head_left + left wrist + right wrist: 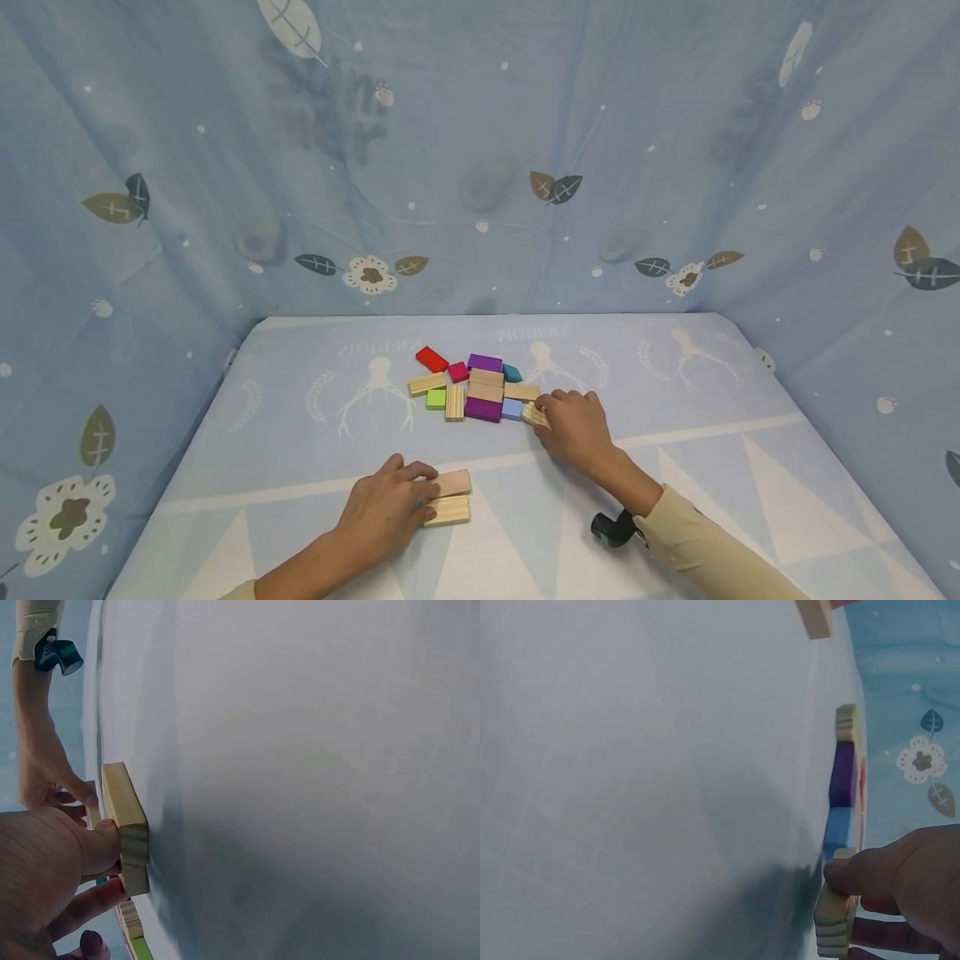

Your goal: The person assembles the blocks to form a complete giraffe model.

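My left hand pinches a pair of plain wooden blocks at their left ends. The farther block and the nearer block lie side by side near the front of the table. In the left wrist view the thumb presses on the nearer block, with a finger on the other. Farther back, my right hand grips a wooden block at the right end of a cluster of blocks. Its thumb lies on that block in the right wrist view, next to a light blue block.
The cluster holds a red block, a green block, a purple block, a teal block and several wooden ones. A dark wrist device sits by the right sleeve. Patterned blue cloth surrounds the table.
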Demonstrator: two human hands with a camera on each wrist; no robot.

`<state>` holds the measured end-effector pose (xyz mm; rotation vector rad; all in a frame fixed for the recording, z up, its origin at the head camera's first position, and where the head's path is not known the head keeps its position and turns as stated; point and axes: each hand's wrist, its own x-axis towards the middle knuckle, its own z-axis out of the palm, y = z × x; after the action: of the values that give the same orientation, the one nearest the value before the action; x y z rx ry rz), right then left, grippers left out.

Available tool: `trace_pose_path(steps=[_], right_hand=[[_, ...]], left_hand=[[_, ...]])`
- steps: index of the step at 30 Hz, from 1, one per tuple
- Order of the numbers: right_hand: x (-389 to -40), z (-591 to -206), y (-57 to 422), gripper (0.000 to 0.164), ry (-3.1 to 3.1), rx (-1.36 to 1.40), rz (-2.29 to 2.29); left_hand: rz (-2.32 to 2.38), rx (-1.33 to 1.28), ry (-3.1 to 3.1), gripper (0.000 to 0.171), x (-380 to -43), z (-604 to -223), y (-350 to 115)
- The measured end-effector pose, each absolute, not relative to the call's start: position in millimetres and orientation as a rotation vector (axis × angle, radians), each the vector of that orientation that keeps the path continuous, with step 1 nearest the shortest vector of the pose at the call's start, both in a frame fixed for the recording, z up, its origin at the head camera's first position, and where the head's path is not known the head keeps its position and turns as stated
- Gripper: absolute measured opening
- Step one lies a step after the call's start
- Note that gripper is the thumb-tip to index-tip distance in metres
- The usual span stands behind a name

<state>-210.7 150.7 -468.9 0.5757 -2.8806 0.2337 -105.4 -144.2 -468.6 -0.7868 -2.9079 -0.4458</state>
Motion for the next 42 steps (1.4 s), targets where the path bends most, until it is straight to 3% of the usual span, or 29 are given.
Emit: trace_pose_path(steps=[26,42], right_hand=[[-169,-452,115,0.035,-2.885,1.278,0.307],[-166,-457,104,0.034,-3.008,1.413,0.511]], left_hand=[[-0.425,-0.762,-2.967,0.019,-104,-467,-140],[-0.414,-0.773,-2.964,0.019,-106,-466,-141]])
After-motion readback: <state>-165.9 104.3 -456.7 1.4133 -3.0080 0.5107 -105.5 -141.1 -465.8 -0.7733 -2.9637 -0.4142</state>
